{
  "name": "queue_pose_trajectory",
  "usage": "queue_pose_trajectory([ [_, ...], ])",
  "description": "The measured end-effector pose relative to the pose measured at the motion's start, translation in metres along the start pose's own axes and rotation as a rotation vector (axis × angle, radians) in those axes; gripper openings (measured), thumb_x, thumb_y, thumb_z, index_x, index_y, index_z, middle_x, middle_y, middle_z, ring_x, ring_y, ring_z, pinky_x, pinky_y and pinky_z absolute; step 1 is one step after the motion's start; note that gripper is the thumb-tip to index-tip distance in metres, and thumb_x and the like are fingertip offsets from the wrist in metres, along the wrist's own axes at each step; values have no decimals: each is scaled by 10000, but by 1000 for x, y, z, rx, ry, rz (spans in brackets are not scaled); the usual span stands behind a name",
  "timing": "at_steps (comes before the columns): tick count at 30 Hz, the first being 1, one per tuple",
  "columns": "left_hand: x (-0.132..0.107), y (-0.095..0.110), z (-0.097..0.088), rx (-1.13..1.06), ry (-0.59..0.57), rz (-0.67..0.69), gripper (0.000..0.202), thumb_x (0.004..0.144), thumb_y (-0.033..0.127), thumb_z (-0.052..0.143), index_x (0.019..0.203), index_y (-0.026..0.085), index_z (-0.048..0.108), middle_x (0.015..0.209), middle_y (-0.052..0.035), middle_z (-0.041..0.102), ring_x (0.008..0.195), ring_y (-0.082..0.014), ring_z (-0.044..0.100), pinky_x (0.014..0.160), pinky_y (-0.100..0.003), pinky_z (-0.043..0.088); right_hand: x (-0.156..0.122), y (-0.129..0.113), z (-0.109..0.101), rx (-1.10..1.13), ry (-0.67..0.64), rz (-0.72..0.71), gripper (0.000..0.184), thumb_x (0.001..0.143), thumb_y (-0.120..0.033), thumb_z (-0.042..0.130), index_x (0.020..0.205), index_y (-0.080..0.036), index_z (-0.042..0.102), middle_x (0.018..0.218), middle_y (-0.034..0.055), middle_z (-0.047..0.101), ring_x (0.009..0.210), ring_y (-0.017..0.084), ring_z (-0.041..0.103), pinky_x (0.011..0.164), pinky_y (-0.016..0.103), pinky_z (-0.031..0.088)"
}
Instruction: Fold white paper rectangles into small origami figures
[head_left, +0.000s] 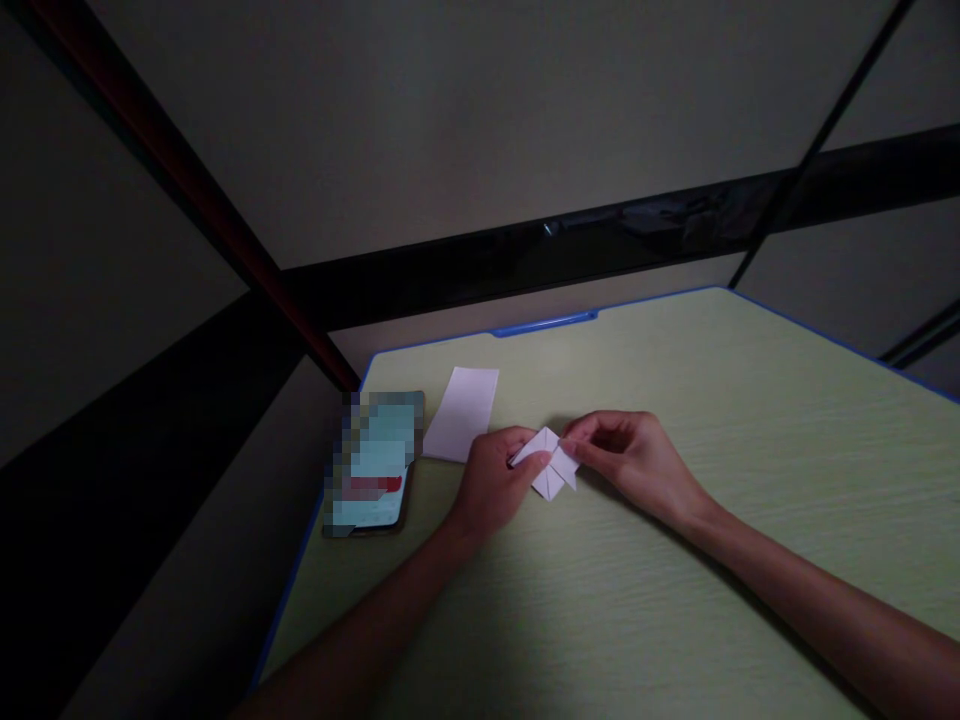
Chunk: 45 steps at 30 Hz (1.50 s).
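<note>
Between my two hands is a small piece of folded white paper (549,482), creased into a diamond shape with pointed flaps. My left hand (496,478) grips its left side, the thumb pressed on top near the centre. On the other side, my right hand (637,455) pinches the right flap between thumb and fingers. The fingers beneath the paper are partly hidden. A pale rectangular stack or sheet of paper (461,410) lies on the table just beyond my left hand.
A phone (382,450) with a lit, partly blurred screen lies at the table's left edge. The light wood-grain table (675,620) has a blue rim and a blue strip (546,324) at its far edge. Behind it stand panels with a glossy black band (622,235).
</note>
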<state>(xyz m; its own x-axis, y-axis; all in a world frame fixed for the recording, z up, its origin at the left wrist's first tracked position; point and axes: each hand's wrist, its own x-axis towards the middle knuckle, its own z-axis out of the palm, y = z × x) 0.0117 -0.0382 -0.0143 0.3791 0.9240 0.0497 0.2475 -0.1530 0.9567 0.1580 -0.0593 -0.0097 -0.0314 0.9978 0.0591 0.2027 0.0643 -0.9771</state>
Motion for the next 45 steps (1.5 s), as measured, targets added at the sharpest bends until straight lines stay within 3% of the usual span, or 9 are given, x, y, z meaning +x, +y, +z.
queue_pose_trajectory([
  [8,0,0,-1,-126,-40,-10,168,623,122,478,722,112,613,602,-9,584,562,-108,514,508,-199,369,1,-1,0,-16,27,-2,107,619,-220,568,577,-122,563,561,18,574,503,90,492,512,242,417],
  [20,1,-1,1,0,33,1,124,619,199,569,677,95,603,625,-33,618,549,-106,532,480,-195,377,-1,-3,1,33,9,13,75,603,-184,555,574,-116,558,553,11,556,501,80,468,515,239,396],
  [34,-2,7,1,-92,100,-32,76,587,120,550,653,104,584,613,-13,614,532,-92,525,483,-187,392,2,-2,0,82,-12,27,96,603,-223,571,581,-134,540,589,14,573,529,93,492,539,243,396],
  [39,-2,8,1,-99,147,-15,75,561,118,574,636,112,565,579,5,596,530,-97,525,489,-189,394,1,-1,0,-28,-129,-43,123,629,-246,580,633,-136,524,576,-12,510,522,85,452,491,220,361],
  [45,-2,6,2,-21,127,12,110,570,117,572,679,116,557,631,-10,606,570,-106,540,507,-196,406,-3,-3,0,-227,-190,-91,127,719,-234,469,637,-140,491,555,-17,450,501,81,378,462,213,301],
])
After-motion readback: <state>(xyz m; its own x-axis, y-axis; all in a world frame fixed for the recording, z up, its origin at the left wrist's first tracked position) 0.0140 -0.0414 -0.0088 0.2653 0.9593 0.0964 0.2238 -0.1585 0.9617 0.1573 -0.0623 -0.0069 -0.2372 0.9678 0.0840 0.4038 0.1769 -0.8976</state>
